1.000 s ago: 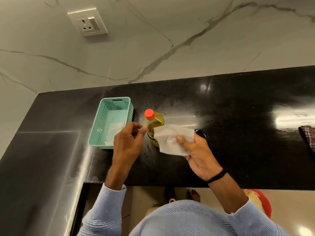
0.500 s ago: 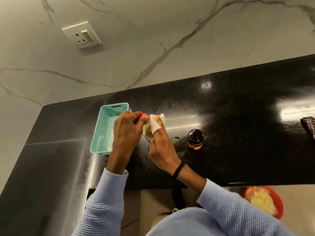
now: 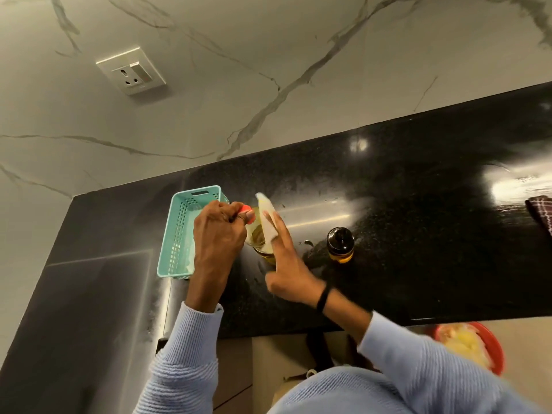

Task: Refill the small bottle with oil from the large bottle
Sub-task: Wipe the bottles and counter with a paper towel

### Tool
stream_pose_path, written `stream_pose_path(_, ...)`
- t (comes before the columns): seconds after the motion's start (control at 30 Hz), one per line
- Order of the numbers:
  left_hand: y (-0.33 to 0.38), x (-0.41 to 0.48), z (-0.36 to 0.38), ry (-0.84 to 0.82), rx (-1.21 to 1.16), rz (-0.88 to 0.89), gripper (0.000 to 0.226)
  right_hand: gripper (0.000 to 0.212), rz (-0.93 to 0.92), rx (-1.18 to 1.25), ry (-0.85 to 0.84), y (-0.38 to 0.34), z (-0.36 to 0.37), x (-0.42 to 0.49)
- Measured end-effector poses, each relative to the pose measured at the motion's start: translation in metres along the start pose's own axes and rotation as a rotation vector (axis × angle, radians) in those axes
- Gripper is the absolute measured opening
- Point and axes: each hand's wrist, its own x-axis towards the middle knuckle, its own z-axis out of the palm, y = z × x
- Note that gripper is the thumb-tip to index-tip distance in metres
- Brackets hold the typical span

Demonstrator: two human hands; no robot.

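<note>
The black counter (image 3: 418, 210) carries a teal basket (image 3: 179, 234) at its left end. The large bottle (image 3: 260, 245) stands upright just beside the basket. The left hand (image 3: 219, 231) curls its fingers round the red cap (image 3: 245, 208), probably to steady the bottle while it is wiped. The right hand (image 3: 288, 273), fingers straight, presses a tissue (image 3: 266, 215) to the bottle's side, likely clearing drips. The small bottle (image 3: 340, 245), capped, stands apart at right. A second ago the left hand was off the cap and the tissue was held spread.
</note>
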Motion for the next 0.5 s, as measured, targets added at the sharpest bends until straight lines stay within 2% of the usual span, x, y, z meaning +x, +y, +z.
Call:
stream_pose_path(0.07, 0.001, -0.003, 0.001, 0.005, 0.004, -0.002, 0.028, 0.13, -0.025, -0.056, 0.008, 0.001, 0.008, -0.012)
stream_pose_path(0.13, 0.001, -0.003, 0.003, -0.001, 0.002, 0.01, 0.031, 0.127, 0.008, -0.059, -0.01, -0.004, 0.0, 0.004)
stream_pose_path(0.2, 0.003, -0.003, 0.002, -0.005, -0.009, 0.021, 0.032, 0.107, 0.079, -0.043, -0.109, -0.007, -0.025, 0.041)
stream_pose_path(0.27, 0.004, -0.002, 0.0, -0.004, -0.014, 0.029, 0.03, 0.088, 0.132, -0.06, -0.281, -0.012, -0.055, 0.069)
stream_pose_path(0.33, 0.005, -0.001, -0.002, -0.01, -0.017, 0.032, 0.028, 0.086, 0.12, -0.097, -0.358, -0.013, -0.065, 0.077)
stream_pose_path(0.4, 0.005, 0.0, -0.004, -0.014, -0.033, 0.029, 0.027, 0.092, 0.021, -0.079, -0.257, -0.003, -0.051, 0.063)
stream_pose_path(0.5, 0.006, -0.002, -0.004, 0.009, -0.026, 0.044, 0.022, 0.121, -0.083, -0.011, -0.012, 0.01, -0.009, 0.009)
